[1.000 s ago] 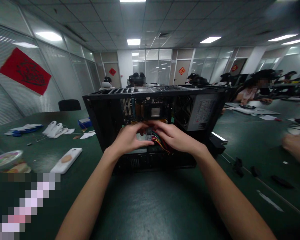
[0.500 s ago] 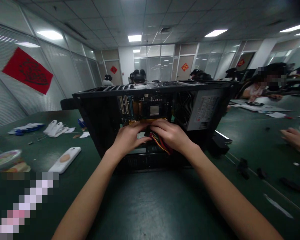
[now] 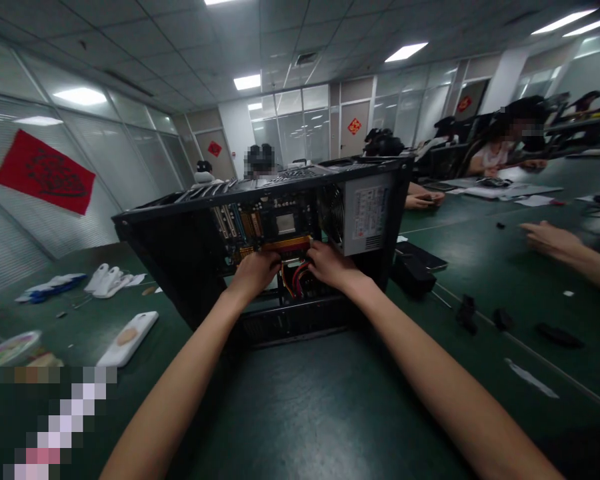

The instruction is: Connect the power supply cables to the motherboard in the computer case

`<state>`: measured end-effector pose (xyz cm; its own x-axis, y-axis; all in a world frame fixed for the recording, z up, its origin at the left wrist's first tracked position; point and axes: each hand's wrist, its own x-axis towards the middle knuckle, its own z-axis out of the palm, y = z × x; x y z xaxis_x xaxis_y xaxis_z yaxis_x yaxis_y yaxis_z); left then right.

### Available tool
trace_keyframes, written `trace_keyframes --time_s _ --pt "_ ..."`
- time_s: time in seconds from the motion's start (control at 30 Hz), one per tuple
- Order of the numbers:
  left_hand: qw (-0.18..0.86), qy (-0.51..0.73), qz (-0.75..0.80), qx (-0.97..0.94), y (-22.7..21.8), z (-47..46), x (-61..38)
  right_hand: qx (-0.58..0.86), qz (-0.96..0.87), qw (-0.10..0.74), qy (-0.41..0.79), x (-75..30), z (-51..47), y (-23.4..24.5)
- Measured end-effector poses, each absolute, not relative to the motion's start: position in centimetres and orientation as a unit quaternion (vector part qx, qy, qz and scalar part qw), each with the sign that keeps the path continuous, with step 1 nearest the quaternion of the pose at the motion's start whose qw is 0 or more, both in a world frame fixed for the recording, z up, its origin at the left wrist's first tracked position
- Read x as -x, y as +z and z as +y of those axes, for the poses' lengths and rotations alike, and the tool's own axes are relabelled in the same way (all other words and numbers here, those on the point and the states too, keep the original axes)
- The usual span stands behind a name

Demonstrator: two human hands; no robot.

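Note:
An open black computer case (image 3: 180,260) lies on its side on the dark green table (image 3: 320,407), its motherboard (image 3: 260,227) facing me. Both my hands reach inside it. My left hand (image 3: 256,272) is curled with its fingertips against the lower edge of the motherboard. My right hand (image 3: 330,265) is curled beside it, fingers pressed near the board just above a bundle of red, yellow and black cables (image 3: 296,280). What the fingers hold is hidden. A grey power supply (image 3: 367,213) with its fan sits in the case right of my right hand.
A white phone (image 3: 129,337) lies left of the case, with white gloves (image 3: 109,280) and a food bowl (image 3: 7,347) further left. Small black parts (image 3: 485,317) lie at the right. Another person's hand (image 3: 550,241) rests on the table far right; several people sit behind.
My hands have gone deeper into the case, up to the motherboard's lower edge. The view has tilted and shifted, so the case now sits further left.

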<state>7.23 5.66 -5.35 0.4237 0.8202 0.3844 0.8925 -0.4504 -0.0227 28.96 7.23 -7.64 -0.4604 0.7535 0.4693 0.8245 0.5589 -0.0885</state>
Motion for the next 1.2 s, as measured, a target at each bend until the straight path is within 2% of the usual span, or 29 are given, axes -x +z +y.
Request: trace_keyframes --time_s 0.53,0.8,1.2 --pt "0.092 -0.151 -0.520 0.836 -7.0 6.5 -8.1 0.472 -0.853 0.214 -0.065 -28.8 6.8 -8.2" --pt "0.116 -0.111 -0.527 0.835 -7.0 6.4 -8.3 0.470 -0.856 0.205 -0.066 -28.7 6.5 -8.0" --pt "0.114 -0.080 -0.643 0.753 -6.7 6.5 -9.1 0.451 -0.867 0.194 -0.085 -28.4 6.0 -7.7"
